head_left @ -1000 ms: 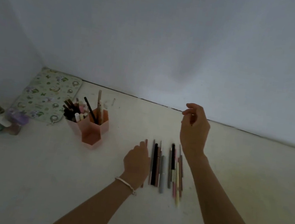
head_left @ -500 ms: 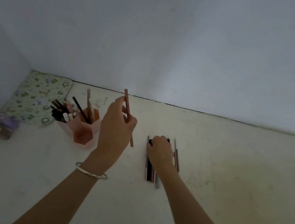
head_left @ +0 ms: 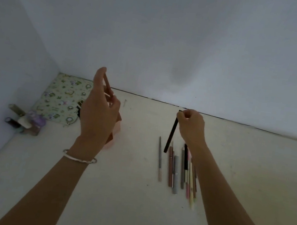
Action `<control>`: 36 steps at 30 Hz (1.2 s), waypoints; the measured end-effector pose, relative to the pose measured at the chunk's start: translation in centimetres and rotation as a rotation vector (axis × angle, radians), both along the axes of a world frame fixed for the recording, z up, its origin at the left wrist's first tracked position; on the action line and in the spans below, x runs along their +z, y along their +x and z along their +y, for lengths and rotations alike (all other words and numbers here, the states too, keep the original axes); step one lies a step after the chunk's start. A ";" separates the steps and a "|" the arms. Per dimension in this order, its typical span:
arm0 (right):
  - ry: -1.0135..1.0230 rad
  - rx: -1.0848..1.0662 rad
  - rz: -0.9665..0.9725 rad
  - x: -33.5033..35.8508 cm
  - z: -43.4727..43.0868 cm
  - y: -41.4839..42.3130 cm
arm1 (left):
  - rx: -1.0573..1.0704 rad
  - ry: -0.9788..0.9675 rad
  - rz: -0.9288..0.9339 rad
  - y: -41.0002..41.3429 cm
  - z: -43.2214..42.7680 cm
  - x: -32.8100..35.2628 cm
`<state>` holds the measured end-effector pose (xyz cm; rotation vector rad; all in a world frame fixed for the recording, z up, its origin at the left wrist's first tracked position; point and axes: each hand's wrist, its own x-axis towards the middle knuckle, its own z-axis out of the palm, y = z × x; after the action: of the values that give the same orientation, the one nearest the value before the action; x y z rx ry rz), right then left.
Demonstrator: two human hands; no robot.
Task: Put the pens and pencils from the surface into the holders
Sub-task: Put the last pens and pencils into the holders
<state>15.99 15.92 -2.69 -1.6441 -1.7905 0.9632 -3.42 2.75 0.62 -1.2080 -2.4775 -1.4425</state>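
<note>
My left hand (head_left: 99,113) pinches a reddish-brown pencil (head_left: 108,85) and holds it above the pink holder (head_left: 116,128), which the hand mostly hides. My right hand (head_left: 191,127) grips the top of a black pen (head_left: 171,135) that hangs nearly upright, its lower end just above the surface. Several pens and pencils (head_left: 177,170) lie side by side on the pale surface under my right wrist; a thin grey one (head_left: 160,159) lies a little apart to the left.
A flowered pouch (head_left: 62,98) lies in the back left corner against the wall. A few small bottles and tubes (head_left: 25,121) stand at the left wall. The wall runs close behind the holder and the pens.
My left hand carried the reddish pencil leftwards over the holder. My right hand, which lay on the row of pens, has lifted a black pen off the surface.
</note>
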 end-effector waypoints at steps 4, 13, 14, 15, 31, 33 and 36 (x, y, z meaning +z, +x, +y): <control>0.088 -0.027 0.409 4.1 -0.4 -1.6 | 0.046 -0.198 0.255 -1.9 0.6 -1.2; 0.249 0.093 0.585 3.2 -4.9 -7.6 | 0.217 -0.344 0.478 -3.3 -1.4 -1.2; 0.263 0.112 0.579 2.8 -5.3 -8.6 | 0.224 -0.284 0.464 -3.4 -1.8 -0.5; 0.264 0.133 0.563 2.3 -5.7 -9.7 | 0.219 -0.238 0.451 -3.5 -2.4 0.1; 0.335 0.051 0.315 0.1 -3.2 -4.5 | -0.267 -0.551 -0.056 9.5 -1.0 -6.4; 0.295 -0.009 0.306 0.7 -1.9 -1.7 | -0.326 -0.685 -0.046 11.7 0.4 -8.1; 0.254 -0.057 0.278 0.9 -1.4 2.1 | -0.367 -0.817 0.013 13.8 1.5 -10.1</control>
<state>18.09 14.56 -1.80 -1.3274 -1.5960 0.8526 10.42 4.23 -9.48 -1.8335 -3.0499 -0.3798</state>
